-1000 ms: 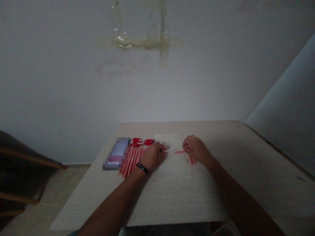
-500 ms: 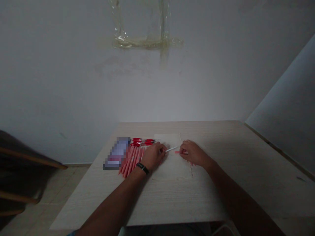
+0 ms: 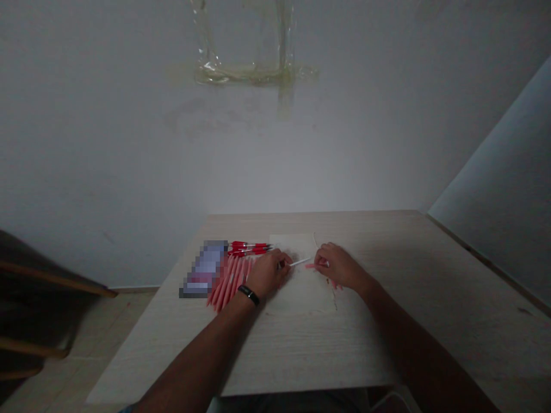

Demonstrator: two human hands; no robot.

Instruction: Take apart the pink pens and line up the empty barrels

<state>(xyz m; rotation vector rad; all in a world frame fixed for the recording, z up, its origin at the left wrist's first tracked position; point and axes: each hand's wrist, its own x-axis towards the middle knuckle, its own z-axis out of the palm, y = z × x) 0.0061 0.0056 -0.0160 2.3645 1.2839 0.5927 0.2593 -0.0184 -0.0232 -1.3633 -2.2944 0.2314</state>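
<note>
Though shifted, right hand (image 3: 338, 267) nearer stick (image 3: 300, 262)

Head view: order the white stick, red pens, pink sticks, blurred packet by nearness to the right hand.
1. White stick, just left of the right hand
2. Red pens, farther left
3. Pink sticks, below pens
4. Blurred packet, far left
</note>
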